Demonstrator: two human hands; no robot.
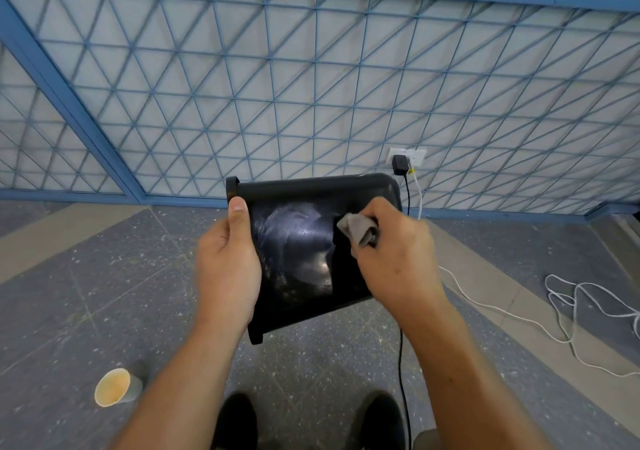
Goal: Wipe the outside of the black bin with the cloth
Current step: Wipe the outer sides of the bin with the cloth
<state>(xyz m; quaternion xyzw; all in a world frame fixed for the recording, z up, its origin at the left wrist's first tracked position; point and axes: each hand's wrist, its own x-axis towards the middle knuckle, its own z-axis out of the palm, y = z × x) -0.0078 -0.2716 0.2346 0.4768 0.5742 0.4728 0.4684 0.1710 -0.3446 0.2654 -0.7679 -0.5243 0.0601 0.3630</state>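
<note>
Wiping in progress: left hand [227,269] grips the black bin [301,248], held mid-air at centre; right hand [398,259], at 3 o'clock, clutches the cloth [356,229] against it. Next, probably: sweep toward 9 o'clock's smears.

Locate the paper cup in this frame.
Head view, lower left: the paper cup is on the floor, below and left of the left hand gripping the black bin.

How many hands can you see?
2. The left hand grips the black bin by its left edge; the right hand holds a grey cloth against the bin's right part.
</note>
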